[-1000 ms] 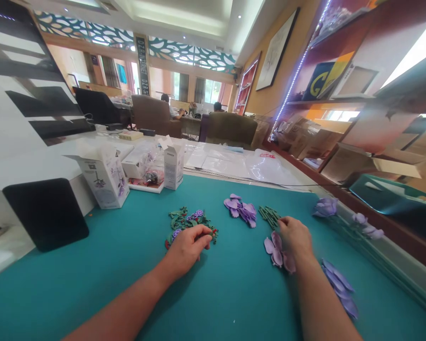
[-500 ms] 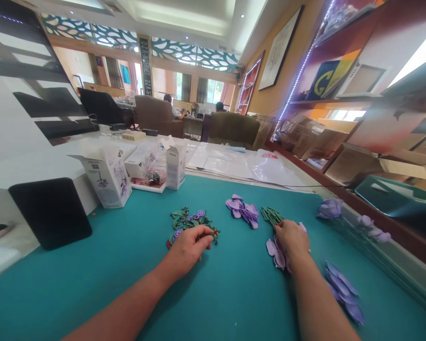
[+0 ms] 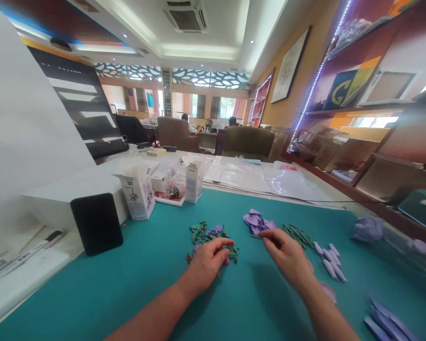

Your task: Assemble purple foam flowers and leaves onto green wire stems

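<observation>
My left hand (image 3: 210, 259) is closed in a pinch at the near edge of a pile of small green leaf and stem parts (image 3: 199, 232). A tiny red piece (image 3: 231, 243) shows at its fingertips. Purple wheel-like pieces (image 3: 215, 230) lie in that pile. A thin green stem (image 3: 256, 236) sticks out from the pinched fingers of my right hand (image 3: 282, 248), which is raised over the mat. Just beyond it lie purple petals (image 3: 255, 221). To the right are a bundle of green stems (image 3: 297, 235) and several pale purple bud-shaped pieces (image 3: 332, 261). My right wrist partly hides light petals (image 3: 328, 291).
A black tablet-like panel (image 3: 96, 223) leans at the left beside an opened white box (image 3: 138, 192). Another white box (image 3: 194, 182) and a tray (image 3: 170, 199) stand behind the green mat (image 3: 163, 293). Long purple petals (image 3: 388, 317) lie at the near right. Two people sit farther back.
My right hand has moved left and up from the stem bundle, carrying a green stem toward my left hand. My left hand stays by the pile. The view has shifted left and upward.
</observation>
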`<state>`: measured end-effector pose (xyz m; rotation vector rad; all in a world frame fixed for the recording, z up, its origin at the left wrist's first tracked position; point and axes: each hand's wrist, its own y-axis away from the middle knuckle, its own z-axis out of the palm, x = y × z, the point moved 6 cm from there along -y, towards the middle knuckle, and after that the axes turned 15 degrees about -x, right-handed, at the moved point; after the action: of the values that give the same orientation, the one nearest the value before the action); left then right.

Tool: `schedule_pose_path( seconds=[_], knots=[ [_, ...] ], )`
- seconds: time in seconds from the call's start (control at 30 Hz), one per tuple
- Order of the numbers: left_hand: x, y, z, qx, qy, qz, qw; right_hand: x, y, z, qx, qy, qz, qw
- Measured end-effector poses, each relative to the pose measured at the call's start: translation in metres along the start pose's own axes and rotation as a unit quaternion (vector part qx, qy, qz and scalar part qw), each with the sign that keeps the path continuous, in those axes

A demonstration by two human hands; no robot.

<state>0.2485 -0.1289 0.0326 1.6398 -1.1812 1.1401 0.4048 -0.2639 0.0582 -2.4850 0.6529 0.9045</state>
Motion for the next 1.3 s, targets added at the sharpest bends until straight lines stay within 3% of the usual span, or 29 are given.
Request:
schedule_pose_path(
  seconds=[0.13, 0.5, 0.83, 1.3],
  knots=[
    [0.003, 0.002, -0.002, 0.004, 0.006, 0.006, 1.0, -0.03, 0.007, 0.031, -0.06, -0.022, -0.059, 0.996],
    [-0.001, 0.002, -0.005, 0.027, -0.001, 0.027, 0.999, -0.018, 0.004, 0.041, -0.119, -0.121, -0.004, 0.986],
    [0.009, 0.004, -0.002, -0.005, 0.028, 0.04, 0.999, -0.015, 0.006, 0.039, -0.069, -0.209, -0.008, 0.976],
    [0.012, 0.004, 0.004, -0.053, 0.042, 0.049, 0.996, -0.022, 0.008, 0.037, -0.045, -0.204, -0.025, 0.978]
  ],
)
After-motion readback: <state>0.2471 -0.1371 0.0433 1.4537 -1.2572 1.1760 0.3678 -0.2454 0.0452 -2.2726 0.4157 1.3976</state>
